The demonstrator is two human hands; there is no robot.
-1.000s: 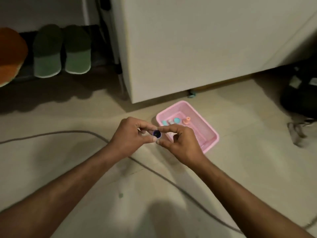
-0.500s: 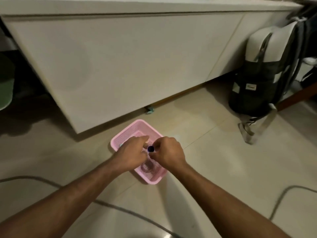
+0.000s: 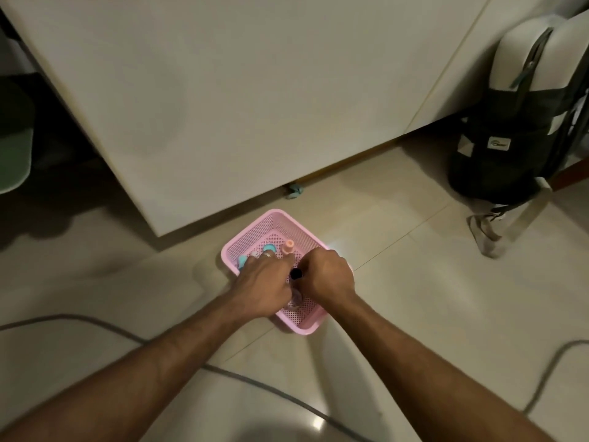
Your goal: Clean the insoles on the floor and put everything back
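Grey cable [image 3: 242, 376] beside pink basket [image 3: 274, 223]

Both forearms are bare, without sleeves, and a ring [image 3: 267, 255] sits on the left hand [image 3: 263, 280].

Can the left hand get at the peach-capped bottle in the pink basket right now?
Probably yes: the left hand is over the pink basket, fingertips beside the peach-capped bottle, with nothing between them.

you see a pink mesh basket [image 3: 255, 239] on the floor holding small bottles; a dark-capped bottle [image 3: 295, 274] stands upright inside.
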